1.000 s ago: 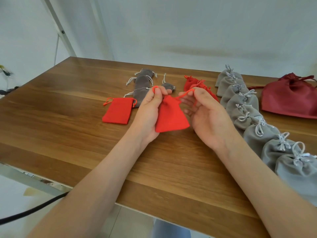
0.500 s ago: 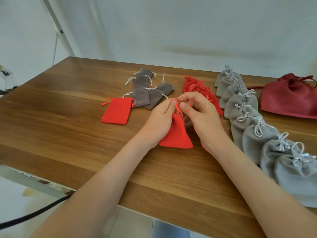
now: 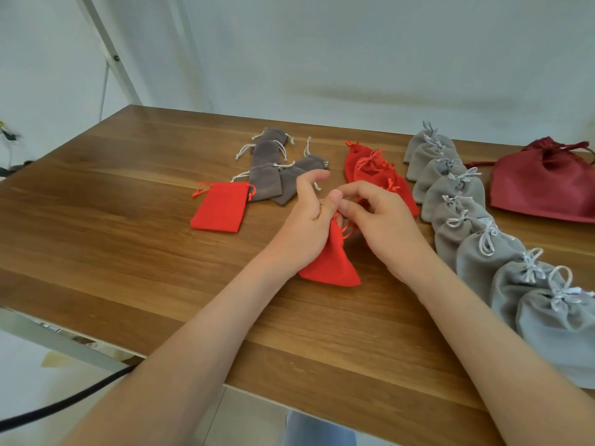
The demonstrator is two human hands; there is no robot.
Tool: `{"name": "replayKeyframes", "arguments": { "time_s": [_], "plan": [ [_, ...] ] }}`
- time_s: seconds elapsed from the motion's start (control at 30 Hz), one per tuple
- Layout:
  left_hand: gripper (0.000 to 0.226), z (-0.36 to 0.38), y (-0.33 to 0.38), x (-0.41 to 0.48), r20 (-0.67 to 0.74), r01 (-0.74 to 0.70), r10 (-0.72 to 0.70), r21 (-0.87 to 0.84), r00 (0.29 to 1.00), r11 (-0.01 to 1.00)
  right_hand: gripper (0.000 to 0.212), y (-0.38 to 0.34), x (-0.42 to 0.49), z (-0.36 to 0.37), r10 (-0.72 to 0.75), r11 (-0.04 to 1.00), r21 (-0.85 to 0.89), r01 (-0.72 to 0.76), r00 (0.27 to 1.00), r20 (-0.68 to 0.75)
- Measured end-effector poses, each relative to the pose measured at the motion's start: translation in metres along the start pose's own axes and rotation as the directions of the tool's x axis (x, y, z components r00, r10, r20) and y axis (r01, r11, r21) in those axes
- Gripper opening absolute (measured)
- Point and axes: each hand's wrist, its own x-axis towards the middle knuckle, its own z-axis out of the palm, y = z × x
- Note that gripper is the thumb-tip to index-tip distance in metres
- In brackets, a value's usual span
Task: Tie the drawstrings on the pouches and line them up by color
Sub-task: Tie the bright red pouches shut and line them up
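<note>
A small red pouch [image 3: 331,262] lies on the wooden table [image 3: 128,239] between my hands, its neck gathered. My left hand [image 3: 304,226] grips that neck and my right hand [image 3: 380,220] pinches its red drawstring, fingertips touching. A flat red pouch [image 3: 220,207] with loose strings lies to the left. Several brown-grey pouches [image 3: 273,175] with untied strings lie behind it. A short row of tied red pouches [image 3: 376,172] sits behind my right hand. A long row of tied light grey pouches [image 3: 483,226] runs along the right.
A large dark red bag [image 3: 544,185] lies at the far right. The table's near edge runs under my forearms, and a black cable [image 3: 58,403] hangs below it at the left. A white wall stands behind the table.
The red pouch was held up with both strings pulled apart; now it rests on the table nearer me, neck drawn tight, and my hands have closed together over its strings.
</note>
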Motion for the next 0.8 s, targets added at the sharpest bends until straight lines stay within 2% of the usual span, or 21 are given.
{"name": "replayKeyframes", "arguments": {
  "time_s": [0.1,0.17,0.33,0.4,0.47,0.53,0.67,0.8],
  "plan": [
    [0.016,0.0012,0.0017,-0.0001,-0.012,-0.014,0.013,-0.019,1.000,1.000,0.008,-0.0023,-0.0004,-0.0022,-0.030,0.999,0.034,0.032,0.998,-0.050],
    [0.012,0.0005,0.0019,0.0008,-0.017,0.002,-0.002,-0.043,1.000,0.999,0.012,-0.0027,-0.0005,-0.0026,-0.020,0.997,0.077,0.029,0.994,-0.111],
    [0.010,-0.0038,0.0022,0.0020,0.105,0.051,-0.041,-0.093,0.994,0.994,0.017,-0.0014,0.0012,-0.0022,-0.038,0.999,0.011,0.041,0.974,-0.222],
    [0.014,-0.0032,0.0004,0.0014,0.146,0.019,-0.015,-0.026,0.989,0.999,0.016,-0.0033,0.0007,-0.0032,-0.056,0.998,-0.003,0.057,0.970,-0.237],
    [0.016,-0.0027,-0.0036,0.0005,0.161,-0.100,0.071,0.184,0.984,0.978,0.013,-0.0050,-0.0010,-0.0039,-0.095,0.993,-0.087,0.077,0.970,-0.225],
    [0.017,-0.0014,-0.0063,-0.0007,0.196,-0.213,0.156,0.320,0.968,0.923,0.011,-0.0048,-0.0025,-0.0039,-0.159,0.973,-0.197,0.121,0.969,-0.188],
    [0.025,0.0003,-0.0041,-0.0028,0.219,-0.213,0.136,0.378,0.966,0.901,0.009,-0.0047,-0.0022,-0.0036,-0.273,0.929,-0.298,0.219,0.949,-0.156],
    [0.035,0.0002,-0.0033,-0.0041,0.198,-0.179,0.123,0.296,0.972,0.938,0.005,-0.0034,0.0002,-0.0040,-0.332,0.905,-0.331,0.266,0.929,-0.161]
  ]
}}
